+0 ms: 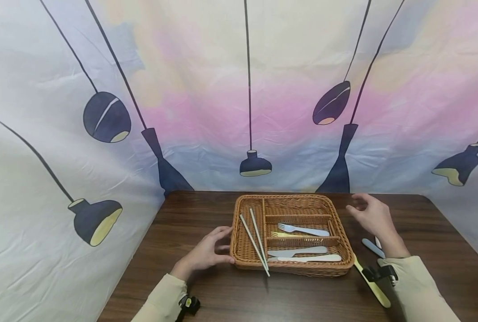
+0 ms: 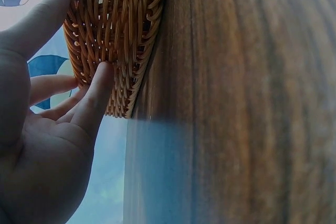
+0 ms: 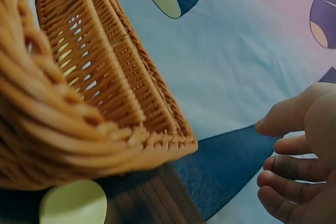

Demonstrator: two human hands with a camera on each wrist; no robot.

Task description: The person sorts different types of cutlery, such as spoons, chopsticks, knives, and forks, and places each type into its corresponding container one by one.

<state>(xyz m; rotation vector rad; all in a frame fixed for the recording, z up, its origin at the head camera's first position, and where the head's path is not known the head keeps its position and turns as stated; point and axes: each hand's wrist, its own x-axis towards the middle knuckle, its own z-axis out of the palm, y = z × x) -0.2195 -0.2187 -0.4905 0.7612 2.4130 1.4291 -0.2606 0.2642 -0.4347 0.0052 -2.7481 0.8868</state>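
Note:
A brown wicker cutlery basket (image 1: 307,269) with dividers stands on the table. My left hand (image 1: 208,250) touches its left side with the fingertips and thumb, the fingers fairly straight. In the left compartment two pale chopsticks (image 1: 250,237) lean over the front rim. The middle compartment holds a pale blue fork (image 1: 303,230) and a yellow fork (image 1: 287,235). Two knives, one light grey (image 1: 303,251) and one white (image 1: 317,258), lie in the front compartment. Right of the basket, my right hand (image 1: 373,217) is raised with loosely bent fingers, holding nothing; in the right wrist view it is apart from the basket.
On the table right of the basket lie a yellow utensil (image 1: 373,286), a blue-grey handle (image 1: 372,247) and a white piece (image 1: 377,243), partly hidden by the right arm. A fabric backdrop (image 1: 206,112) printed with lamps hangs behind the brown wooden table (image 1: 239,295).

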